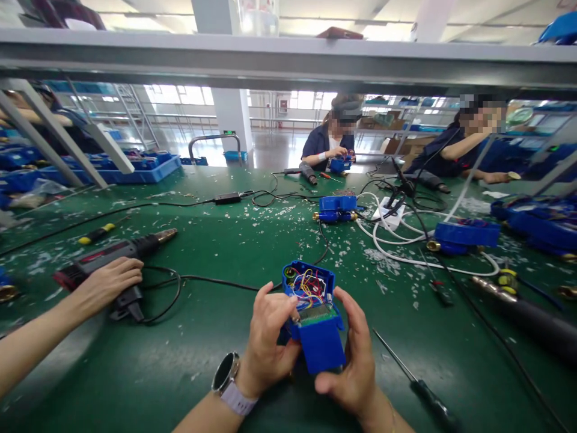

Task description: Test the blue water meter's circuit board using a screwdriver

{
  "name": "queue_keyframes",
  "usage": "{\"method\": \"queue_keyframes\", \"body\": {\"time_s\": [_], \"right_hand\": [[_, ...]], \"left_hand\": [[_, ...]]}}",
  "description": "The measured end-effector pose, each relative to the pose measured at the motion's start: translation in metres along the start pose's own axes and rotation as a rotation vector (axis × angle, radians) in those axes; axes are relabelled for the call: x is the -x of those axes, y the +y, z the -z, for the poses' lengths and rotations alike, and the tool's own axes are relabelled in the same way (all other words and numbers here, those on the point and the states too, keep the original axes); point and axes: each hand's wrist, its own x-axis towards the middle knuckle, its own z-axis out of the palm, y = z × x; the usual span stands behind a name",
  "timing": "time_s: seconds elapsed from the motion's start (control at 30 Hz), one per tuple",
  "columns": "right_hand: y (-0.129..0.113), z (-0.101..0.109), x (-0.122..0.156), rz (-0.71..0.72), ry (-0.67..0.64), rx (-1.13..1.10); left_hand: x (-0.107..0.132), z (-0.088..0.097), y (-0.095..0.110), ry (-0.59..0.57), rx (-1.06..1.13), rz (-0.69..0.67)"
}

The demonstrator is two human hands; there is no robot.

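A blue water meter (pixel 322 349) is held between my two hands above the green table. Its top is open, showing red, yellow and white wires (pixel 309 288) and a green circuit board (pixel 320 316) along the front edge of the cavity. My left hand (pixel 273 331), with a watch on the wrist, grips the meter's left side, fingers curled near the board. My right hand (pixel 356 355) wraps its right side, thumb at the lower front and fingers along the edge. The meter's underside is hidden.
At the left a co-worker's hand (pixel 112 279) rests on a heat gun (pixel 121 258). A screwdriver (pixel 415 379) lies to my right. Several blue meters (pixel 338 208), cables and white scraps lie ahead. A metal shelf beam (pixel 288 57) crosses overhead; two people sit opposite.
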Motion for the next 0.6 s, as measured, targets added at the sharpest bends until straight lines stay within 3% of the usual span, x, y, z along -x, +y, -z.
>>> {"method": "queue_keyframes", "body": {"time_s": [0.2,0.6], "right_hand": [[-0.0055,-0.0040,0.0076,-0.070,-0.013,-0.071],[-0.0021,0.0024,0.0065,-0.128,-0.033,-0.085]], "left_hand": [[-0.0005,-0.0027,0.0046,-0.035,-0.031,-0.088],[0.0037,-0.0054,0.0026,-0.082,-0.073,0.141]]}}
